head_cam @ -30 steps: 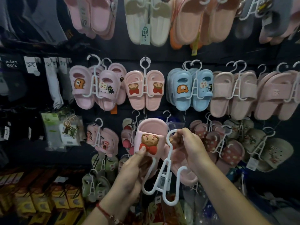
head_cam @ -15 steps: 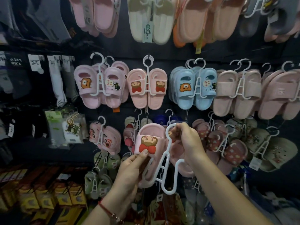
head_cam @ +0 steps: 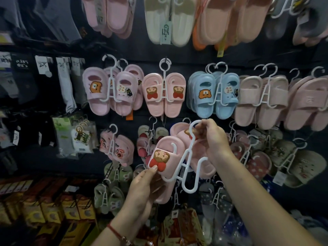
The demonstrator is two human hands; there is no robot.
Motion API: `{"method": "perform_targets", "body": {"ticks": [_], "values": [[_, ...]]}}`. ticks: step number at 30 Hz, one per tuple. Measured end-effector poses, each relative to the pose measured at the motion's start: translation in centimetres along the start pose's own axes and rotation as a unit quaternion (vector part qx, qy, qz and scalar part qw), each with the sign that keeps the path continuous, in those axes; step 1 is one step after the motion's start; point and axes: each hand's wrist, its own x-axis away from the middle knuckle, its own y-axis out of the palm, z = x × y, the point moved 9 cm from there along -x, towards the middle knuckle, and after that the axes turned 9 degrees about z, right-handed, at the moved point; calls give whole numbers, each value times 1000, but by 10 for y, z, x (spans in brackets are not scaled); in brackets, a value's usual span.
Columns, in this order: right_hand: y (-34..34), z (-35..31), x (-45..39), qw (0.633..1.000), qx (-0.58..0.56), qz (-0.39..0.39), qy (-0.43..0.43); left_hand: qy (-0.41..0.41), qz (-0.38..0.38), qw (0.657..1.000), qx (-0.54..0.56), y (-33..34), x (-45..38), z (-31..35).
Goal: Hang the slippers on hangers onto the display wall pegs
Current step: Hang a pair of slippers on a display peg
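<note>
My left hand [head_cam: 142, 189] grips a small pink slipper [head_cam: 166, 157] with a bear-and-red-bow motif; the left prong of a white plastic hanger [head_cam: 186, 167] sits under its strap. My right hand [head_cam: 213, 139] holds the hanger near its top hook, together with a second pink slipper [head_cam: 200, 157] that lies behind the hanger. The hanger's right prong hangs bare. A matching pink pair [head_cam: 164, 94] hangs on a wall peg just above.
The dark display wall is packed with slipper pairs on white hangers: pink [head_cam: 111, 91], blue [head_cam: 214, 94], beige [head_cam: 262, 100], and small pairs [head_cam: 255, 157] in the row behind my hands. Socks [head_cam: 65, 82] hang at left. Yellow boxes [head_cam: 35, 206] are stacked lower left.
The left slipper has come down and tilted, and the hanger's left prong now shows under its strap. My right hand with the hanger top stays at about the same height.
</note>
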Motion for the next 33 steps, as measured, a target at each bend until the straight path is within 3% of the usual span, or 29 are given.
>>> {"method": "perform_targets", "body": {"ticks": [10,17,25,33], "values": [[4,25,4,999,-20,-39,29,-169,-76,982,43,12,13,-28],[-3,35,4,998,-26,-31,42,-116,-68,985,111,16,11,-12],[-15,58,8,991,-51,62,111,-102,-32,986,125,9,10,-12],[-21,46,24,996,-41,73,32,-97,0,984,149,2,5,-10]]}}
